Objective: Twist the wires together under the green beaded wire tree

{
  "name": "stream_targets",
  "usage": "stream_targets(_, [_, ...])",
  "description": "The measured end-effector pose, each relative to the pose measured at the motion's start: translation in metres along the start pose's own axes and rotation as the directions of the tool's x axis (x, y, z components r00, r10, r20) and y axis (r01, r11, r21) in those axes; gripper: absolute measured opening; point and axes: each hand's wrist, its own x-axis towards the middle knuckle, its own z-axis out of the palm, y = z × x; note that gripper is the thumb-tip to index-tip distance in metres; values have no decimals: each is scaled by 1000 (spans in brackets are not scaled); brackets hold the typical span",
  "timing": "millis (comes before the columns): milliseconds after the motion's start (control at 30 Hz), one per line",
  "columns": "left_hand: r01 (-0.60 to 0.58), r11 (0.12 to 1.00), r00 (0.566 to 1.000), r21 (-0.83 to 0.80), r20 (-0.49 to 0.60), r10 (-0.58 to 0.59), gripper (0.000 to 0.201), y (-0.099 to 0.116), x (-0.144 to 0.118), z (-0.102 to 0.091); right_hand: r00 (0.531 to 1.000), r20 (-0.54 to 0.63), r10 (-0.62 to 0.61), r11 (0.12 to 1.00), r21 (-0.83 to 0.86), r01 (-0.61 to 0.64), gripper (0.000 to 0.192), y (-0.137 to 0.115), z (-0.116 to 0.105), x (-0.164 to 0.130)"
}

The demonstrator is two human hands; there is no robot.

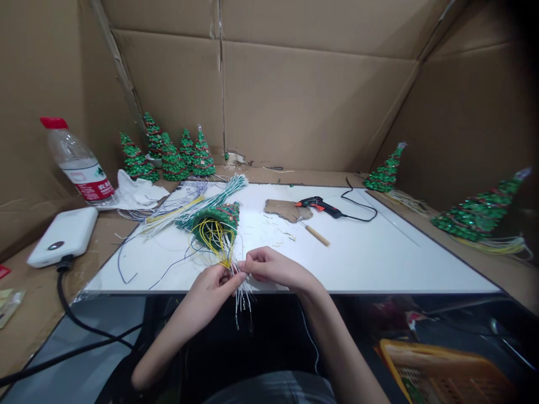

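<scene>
A small green beaded tree (219, 220) lies on its side on the white board (379, 252), its base toward me with yellow and white wires (219, 238) fanning out. My left hand (214, 287) grips the gathered wire bundle near the board's front edge. My right hand (269, 266) pinches the same wires just beside it; the white wire ends (243, 300) hang below my fingers. Both hands touch at the bundle.
Several finished beaded trees (168, 154) stand at the back left, two more (385, 171) (475, 213) lie at the right. A glue gun (320, 206), awl (314, 231), cardboard scrap (286, 209), water bottle (80, 163), white power box (63, 235), loose wires (181, 202), orange basket (442, 373).
</scene>
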Motion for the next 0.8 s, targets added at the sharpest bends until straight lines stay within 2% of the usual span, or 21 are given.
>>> stream_targets(100, [-8,1000,1000,13,-1,8,36,0,0,0,999,24,-49,998,37,48,40,1,1,1])
stream_targets(267, [-25,1000,1000,3,7,25,34,-3,1,0,985,49,-166,968,197,153,36,5,3,4])
stream_targets(800, [-36,998,998,58,54,33,37,2,-2,-1,987,22,-160,943,299,146,27,13,4,8])
